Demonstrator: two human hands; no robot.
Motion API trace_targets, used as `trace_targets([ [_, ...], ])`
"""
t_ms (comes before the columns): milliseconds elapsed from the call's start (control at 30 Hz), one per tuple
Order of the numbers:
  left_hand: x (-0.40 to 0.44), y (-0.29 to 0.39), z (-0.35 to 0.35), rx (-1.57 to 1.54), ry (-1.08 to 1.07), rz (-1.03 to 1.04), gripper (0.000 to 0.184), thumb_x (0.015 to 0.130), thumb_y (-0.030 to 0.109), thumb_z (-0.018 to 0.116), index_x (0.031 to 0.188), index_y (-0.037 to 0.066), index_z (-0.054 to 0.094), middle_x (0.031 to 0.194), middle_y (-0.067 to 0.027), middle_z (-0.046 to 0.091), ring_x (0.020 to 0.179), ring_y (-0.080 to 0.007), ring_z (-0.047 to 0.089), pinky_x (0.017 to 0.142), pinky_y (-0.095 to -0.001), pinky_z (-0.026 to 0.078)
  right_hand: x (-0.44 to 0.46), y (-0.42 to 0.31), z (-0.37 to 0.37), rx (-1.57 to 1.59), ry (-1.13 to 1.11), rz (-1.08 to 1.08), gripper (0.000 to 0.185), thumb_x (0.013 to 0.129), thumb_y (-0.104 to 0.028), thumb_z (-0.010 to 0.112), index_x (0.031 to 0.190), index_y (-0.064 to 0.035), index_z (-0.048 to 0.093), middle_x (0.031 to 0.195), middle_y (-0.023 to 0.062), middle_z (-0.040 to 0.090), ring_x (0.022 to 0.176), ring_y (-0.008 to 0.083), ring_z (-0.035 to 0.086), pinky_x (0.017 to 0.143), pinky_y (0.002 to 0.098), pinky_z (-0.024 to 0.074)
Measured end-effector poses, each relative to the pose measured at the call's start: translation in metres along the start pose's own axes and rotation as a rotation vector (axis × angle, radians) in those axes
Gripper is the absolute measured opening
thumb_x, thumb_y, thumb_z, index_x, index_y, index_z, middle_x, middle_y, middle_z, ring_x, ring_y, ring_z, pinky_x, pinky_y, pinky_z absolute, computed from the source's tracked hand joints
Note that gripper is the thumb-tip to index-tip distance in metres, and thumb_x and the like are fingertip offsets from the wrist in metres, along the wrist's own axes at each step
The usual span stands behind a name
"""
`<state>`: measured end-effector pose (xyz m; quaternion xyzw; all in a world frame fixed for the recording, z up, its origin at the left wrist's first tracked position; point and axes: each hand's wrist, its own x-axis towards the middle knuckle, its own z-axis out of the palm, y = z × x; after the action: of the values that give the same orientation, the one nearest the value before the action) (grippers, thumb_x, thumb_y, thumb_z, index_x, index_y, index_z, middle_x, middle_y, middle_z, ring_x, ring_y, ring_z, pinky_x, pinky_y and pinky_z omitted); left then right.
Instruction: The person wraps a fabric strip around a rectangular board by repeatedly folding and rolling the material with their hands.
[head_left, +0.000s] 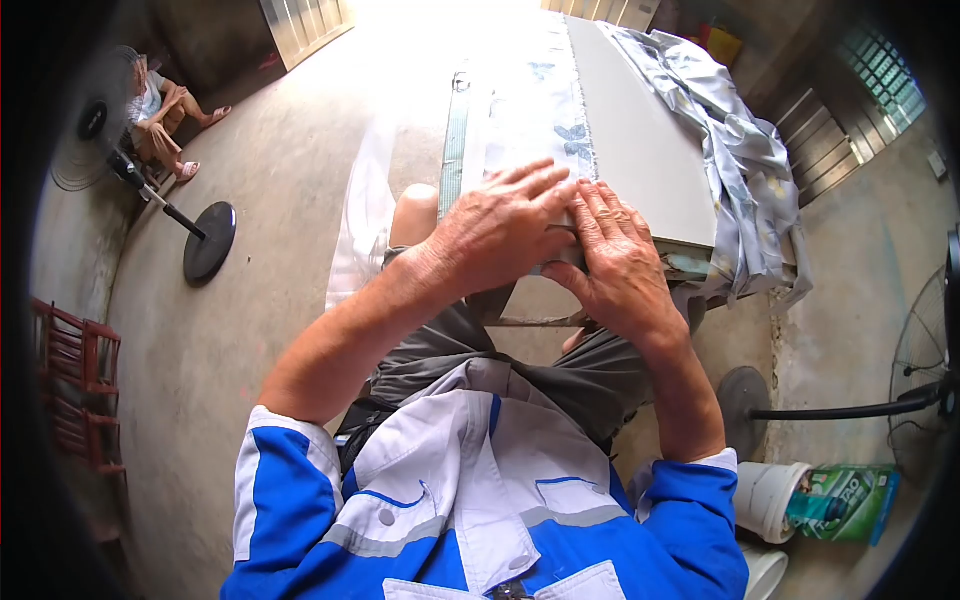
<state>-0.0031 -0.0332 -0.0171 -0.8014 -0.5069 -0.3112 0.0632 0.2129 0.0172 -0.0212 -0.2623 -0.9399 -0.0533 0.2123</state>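
Note:
Both hands are at the near edge of a table (655, 140), over the end of a pale patterned cloth (535, 110) with a frayed right edge. My left hand (508, 222) lies on the left, its fingers stretched toward the right. Close beside it, my right hand (618, 250) rests flat with its fingers pointing forward and its thumb out to the left. The fingertips of the two hands nearly meet. Whatever lies under the palms is hidden.
Bunched printed fabric (735, 150) hangs over the table's right side. A standing fan (208, 243) and a seated person (160, 110) are at left. Another fan (840, 411), a white bucket (768, 495) and a green bag (860, 500) stand at right. Red chairs (85, 380) are far left.

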Motion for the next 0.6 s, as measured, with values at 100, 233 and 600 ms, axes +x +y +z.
trace_targets([
  [100,-0.013,-0.001,0.002,0.018,0.016,-0.050,0.056,0.099,0.039,0.074,0.136,-0.003,0.066,0.147,-0.0217,0.064,0.142,-0.0370,0.057,0.117,-0.0463,0.049,-0.001,0.001,0.000,-0.002,-0.005,-0.009,0.087,0.100,-0.061,0.063,0.153,0.0057,0.052,0.160,0.0267,0.050,0.154,0.0391,0.042,0.127,0.0516,0.0292],
  [233,-0.024,-0.012,-0.013,0.014,0.013,-0.072,0.047,0.101,0.033,0.073,0.132,-0.003,0.069,0.141,-0.0220,0.068,0.139,-0.0349,0.061,0.114,-0.0462,0.051,-0.001,0.004,0.001,-0.027,0.011,-0.021,0.081,0.101,-0.059,0.062,0.151,0.0044,0.055,0.159,0.0244,0.053,0.153,0.0386,0.045,0.125,0.0515,0.0314],
  [600,-0.029,-0.006,-0.020,-0.052,0.115,-0.065,0.028,0.091,0.010,0.079,0.118,0.003,0.073,0.121,-0.0142,0.076,0.114,-0.0336,0.072,0.101,-0.0455,0.058,0.003,0.011,-0.001,0.063,0.265,-0.074,0.029,0.093,-0.012,0.075,0.122,-0.0039,0.073,0.123,0.0106,0.075,0.120,0.0297,0.069,0.104,0.0445,0.0486],
])
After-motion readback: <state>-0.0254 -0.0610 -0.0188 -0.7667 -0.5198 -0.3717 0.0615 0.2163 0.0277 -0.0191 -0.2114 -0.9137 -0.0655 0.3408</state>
